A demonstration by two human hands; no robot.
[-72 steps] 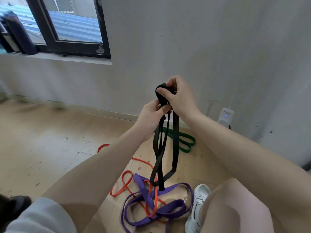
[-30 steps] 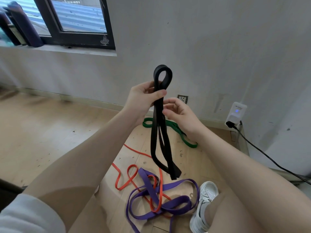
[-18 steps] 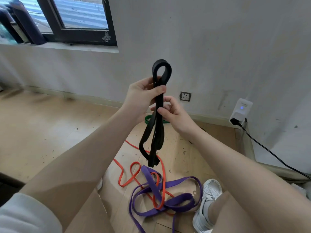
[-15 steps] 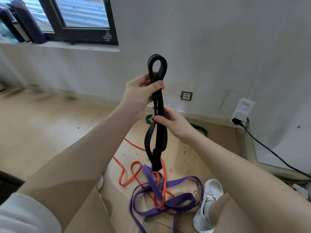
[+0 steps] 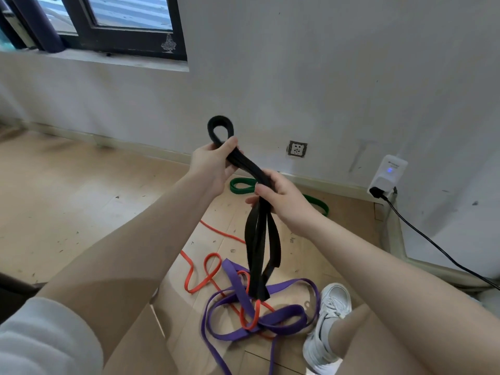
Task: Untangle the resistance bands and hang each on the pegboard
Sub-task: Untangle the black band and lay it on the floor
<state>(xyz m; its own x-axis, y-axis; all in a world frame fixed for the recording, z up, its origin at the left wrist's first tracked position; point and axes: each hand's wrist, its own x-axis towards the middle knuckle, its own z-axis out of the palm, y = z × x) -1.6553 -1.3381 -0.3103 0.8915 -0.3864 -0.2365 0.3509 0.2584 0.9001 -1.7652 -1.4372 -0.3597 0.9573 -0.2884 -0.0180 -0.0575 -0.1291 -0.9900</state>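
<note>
I see the left hand (image 5: 209, 165) and right hand (image 5: 280, 197) both gripping the black resistance band (image 5: 258, 239), now slanting between them instead of hanging straight

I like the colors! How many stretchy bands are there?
4: black band held in both hands, green band near the wall, orange band and purple band tangled on the floor.

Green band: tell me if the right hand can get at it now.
Probably not yet: the right hand grips the black band, and the green band lies on the floor behind it, otherwise unobstructed.
</note>
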